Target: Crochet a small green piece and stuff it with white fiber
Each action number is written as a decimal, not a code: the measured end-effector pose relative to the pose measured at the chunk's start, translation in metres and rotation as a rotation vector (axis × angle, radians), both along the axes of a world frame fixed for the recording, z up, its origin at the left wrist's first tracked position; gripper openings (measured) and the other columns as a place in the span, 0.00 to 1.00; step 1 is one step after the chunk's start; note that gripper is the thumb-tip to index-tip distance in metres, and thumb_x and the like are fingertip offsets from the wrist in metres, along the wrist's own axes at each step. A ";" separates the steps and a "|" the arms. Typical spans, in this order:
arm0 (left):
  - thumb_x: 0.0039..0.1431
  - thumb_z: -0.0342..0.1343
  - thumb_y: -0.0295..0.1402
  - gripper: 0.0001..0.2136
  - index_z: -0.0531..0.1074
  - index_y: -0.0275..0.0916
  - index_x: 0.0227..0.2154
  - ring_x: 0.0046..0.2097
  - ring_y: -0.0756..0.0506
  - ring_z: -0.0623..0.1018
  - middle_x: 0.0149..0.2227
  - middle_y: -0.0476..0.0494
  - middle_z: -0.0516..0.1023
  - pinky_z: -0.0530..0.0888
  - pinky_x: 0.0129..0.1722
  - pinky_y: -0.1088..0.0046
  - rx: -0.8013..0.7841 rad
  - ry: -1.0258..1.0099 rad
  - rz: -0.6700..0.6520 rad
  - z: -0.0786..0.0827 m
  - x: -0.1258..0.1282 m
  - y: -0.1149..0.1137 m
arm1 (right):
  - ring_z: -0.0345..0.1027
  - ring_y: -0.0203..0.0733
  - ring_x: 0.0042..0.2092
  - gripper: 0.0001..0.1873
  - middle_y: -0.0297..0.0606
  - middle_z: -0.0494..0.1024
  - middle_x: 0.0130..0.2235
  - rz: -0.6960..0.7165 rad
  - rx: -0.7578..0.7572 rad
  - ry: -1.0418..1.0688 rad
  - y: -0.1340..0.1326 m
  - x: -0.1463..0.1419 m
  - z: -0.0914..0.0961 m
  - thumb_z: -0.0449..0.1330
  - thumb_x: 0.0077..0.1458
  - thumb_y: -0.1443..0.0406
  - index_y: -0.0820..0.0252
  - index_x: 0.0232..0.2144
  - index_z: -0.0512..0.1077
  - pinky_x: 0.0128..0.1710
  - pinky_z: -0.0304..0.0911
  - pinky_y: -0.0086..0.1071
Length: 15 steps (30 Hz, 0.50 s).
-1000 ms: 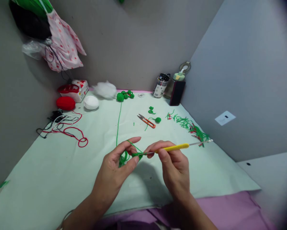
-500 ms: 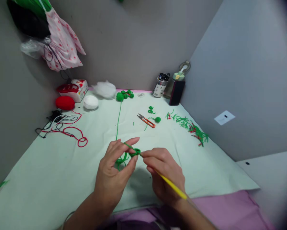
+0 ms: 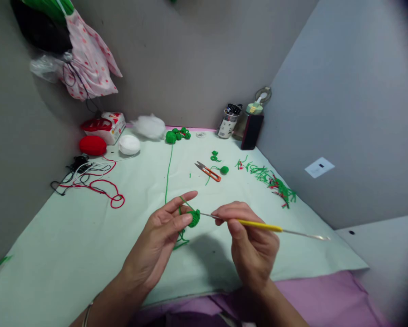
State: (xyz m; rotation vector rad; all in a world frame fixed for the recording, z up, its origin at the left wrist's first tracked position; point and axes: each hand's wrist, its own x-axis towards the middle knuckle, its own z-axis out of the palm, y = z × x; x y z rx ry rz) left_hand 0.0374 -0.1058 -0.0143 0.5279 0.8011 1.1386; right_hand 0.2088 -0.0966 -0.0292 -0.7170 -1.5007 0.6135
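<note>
Between the thumb and fingers of my left hand [image 3: 166,227] is a small round green crochet piece [image 3: 194,219]. Green yarn [image 3: 169,172] runs over my raised left index finger and back to a green yarn ball [image 3: 170,137] at the far side. A loose tail of green yarn hangs below the piece. My right hand [image 3: 251,236] is closed around the yellow handle of a double-ended crochet hook [image 3: 261,225]. The hook's left tip meets the right upper edge of the piece; its other metal end points out to the right.
Orange thread snips [image 3: 208,171] and a small green crochet ball [image 3: 224,170] lie ahead. Yarn scraps [image 3: 270,179] are strewn at right. Red yarn [image 3: 92,146], white yarn [image 3: 129,145] and tangled strands sit at left. A phone [image 3: 252,131] leans on a bottle by the back corner.
My right hand has turned and shifted right, so the hook lies nearly level instead of slanting down. My left hand has tilted, and the crochet piece now shows its round face.
</note>
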 end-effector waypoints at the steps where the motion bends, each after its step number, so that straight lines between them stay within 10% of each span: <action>1: 0.54 0.74 0.35 0.22 0.83 0.47 0.53 0.40 0.49 0.71 0.35 0.50 0.75 0.66 0.47 0.73 0.020 0.031 0.024 0.000 0.000 0.000 | 0.75 0.41 0.36 0.12 0.37 0.83 0.36 0.037 -0.065 0.068 0.002 -0.001 0.001 0.58 0.71 0.68 0.52 0.43 0.81 0.35 0.73 0.36; 9: 0.58 0.72 0.37 0.17 0.84 0.53 0.51 0.45 0.47 0.73 0.39 0.50 0.77 0.68 0.51 0.70 0.155 0.225 0.032 -0.008 0.004 -0.006 | 0.78 0.44 0.40 0.13 0.39 0.85 0.39 0.039 -0.025 -0.107 0.002 -0.006 0.000 0.60 0.69 0.70 0.49 0.48 0.82 0.38 0.74 0.39; 15: 0.52 0.76 0.38 0.22 0.84 0.47 0.51 0.43 0.49 0.75 0.37 0.48 0.80 0.69 0.49 0.73 0.017 -0.015 -0.024 -0.007 0.006 0.002 | 0.79 0.48 0.46 0.22 0.40 0.84 0.46 -0.041 0.160 -0.334 -0.002 -0.002 -0.008 0.65 0.63 0.73 0.43 0.54 0.81 0.43 0.76 0.40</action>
